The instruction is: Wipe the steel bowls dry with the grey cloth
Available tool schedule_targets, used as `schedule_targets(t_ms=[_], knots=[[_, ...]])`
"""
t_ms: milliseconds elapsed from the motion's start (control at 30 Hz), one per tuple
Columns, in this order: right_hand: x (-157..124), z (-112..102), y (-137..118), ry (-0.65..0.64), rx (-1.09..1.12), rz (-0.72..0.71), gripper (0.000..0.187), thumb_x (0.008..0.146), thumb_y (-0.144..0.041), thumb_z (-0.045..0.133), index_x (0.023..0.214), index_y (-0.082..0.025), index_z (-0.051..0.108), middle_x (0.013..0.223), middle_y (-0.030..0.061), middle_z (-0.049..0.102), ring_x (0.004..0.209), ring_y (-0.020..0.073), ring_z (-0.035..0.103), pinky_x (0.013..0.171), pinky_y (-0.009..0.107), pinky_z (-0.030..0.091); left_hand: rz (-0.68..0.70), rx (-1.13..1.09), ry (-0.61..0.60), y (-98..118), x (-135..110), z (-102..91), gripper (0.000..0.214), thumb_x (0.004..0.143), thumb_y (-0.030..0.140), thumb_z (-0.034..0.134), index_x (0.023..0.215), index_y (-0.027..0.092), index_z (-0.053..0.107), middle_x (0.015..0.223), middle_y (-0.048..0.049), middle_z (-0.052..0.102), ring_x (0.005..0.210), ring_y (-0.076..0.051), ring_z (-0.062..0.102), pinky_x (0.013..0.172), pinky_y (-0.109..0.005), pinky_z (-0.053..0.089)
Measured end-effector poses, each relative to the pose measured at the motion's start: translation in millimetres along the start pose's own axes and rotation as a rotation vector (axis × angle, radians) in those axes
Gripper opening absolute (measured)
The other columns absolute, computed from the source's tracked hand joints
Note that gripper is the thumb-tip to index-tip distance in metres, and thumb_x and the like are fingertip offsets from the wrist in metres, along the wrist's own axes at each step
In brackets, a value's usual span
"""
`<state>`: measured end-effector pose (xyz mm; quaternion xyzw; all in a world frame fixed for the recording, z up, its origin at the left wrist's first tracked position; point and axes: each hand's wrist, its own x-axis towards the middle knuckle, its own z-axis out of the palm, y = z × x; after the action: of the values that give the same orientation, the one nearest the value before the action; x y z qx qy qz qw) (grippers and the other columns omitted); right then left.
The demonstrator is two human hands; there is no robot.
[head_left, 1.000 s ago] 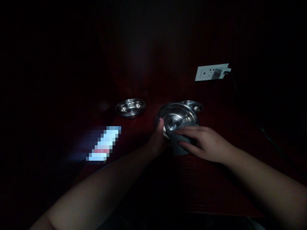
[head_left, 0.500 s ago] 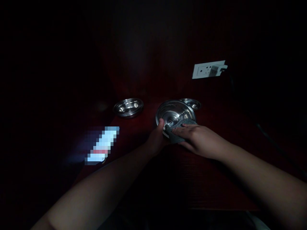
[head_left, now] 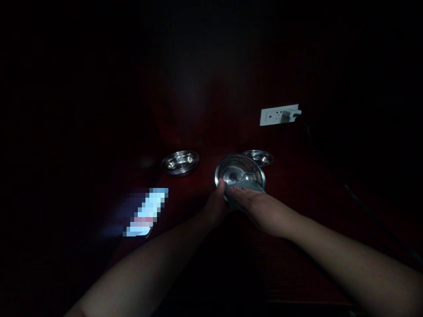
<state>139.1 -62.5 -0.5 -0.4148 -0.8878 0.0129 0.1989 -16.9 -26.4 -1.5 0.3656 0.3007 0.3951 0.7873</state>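
Note:
The scene is very dark. A steel bowl (head_left: 238, 168) is tilted toward me over a dark red table (head_left: 291, 264). My left hand (head_left: 214, 207) grips its near left rim, thumb on the edge. My right hand (head_left: 254, 204) lies with fingers pressed flat on a grey cloth (head_left: 246, 181) against the bowl's near inner side.
A second steel bowl (head_left: 180, 161) sits at the back left and a third (head_left: 258, 157) just behind the held one. A glowing blurred rectangle (head_left: 147, 212) lies on the left. A white wall socket (head_left: 276, 116) with a plug is at the back right.
My right hand and the cloth have slid left across the bowl's near side. The view has tipped so everything sits lower in the picture. My left hand keeps its grip.

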Motion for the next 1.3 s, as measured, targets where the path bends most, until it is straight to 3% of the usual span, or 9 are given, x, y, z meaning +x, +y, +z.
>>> schedule_targets(t_ms=[233,467,1000,1300], knots=[[2.4,-10.3,1.0,-0.059,-0.025,0.037,0.047,0.092,-0.018,0.048,0.139,-0.012,0.049,0.138,0.0134,0.056,0.128,0.0242,0.053,0.113,0.044,0.036,0.078,-0.027,0.043,-5.4,8.4,-5.2,0.070,0.089,0.066,0.034,0.121,0.009,0.061,0.121,-0.0185,0.066,0.118,-0.029,0.059,0.107,-0.044,0.040],[2.3,-22.4,3.4,-0.067,-0.154,0.114,0.044,0.085,-0.013,0.053,0.128,-0.009,0.060,0.132,0.0167,0.061,0.125,0.0275,0.055,0.114,0.048,0.034,0.068,0.062,0.077,-5.7,10.3,-9.2,0.070,0.087,0.068,0.035,0.127,0.015,0.057,0.127,-0.0171,0.063,0.119,-0.031,0.058,0.099,-0.050,0.046],[-1.1,-27.0,9.6,-0.027,0.005,-0.036,0.041,0.084,-0.015,0.058,0.123,-0.022,0.064,0.123,0.0066,0.068,0.112,0.0254,0.065,0.109,0.048,0.040,0.078,0.056,0.108,-5.3,8.2,-8.1,0.072,0.084,0.071,0.040,0.122,0.014,0.061,0.120,-0.0176,0.066,0.114,-0.033,0.061,0.097,-0.051,0.047],[-0.4,-23.4,6.4,-0.070,0.029,-0.029,0.042,0.086,-0.017,0.055,0.128,-0.017,0.059,0.128,0.0101,0.065,0.116,0.0257,0.062,0.112,0.048,0.037,0.082,0.080,0.078,-5.9,7.4,-7.6,0.073,0.084,0.072,0.038,0.123,0.015,0.060,0.125,-0.0172,0.064,0.117,-0.033,0.059,0.100,-0.052,0.044]])
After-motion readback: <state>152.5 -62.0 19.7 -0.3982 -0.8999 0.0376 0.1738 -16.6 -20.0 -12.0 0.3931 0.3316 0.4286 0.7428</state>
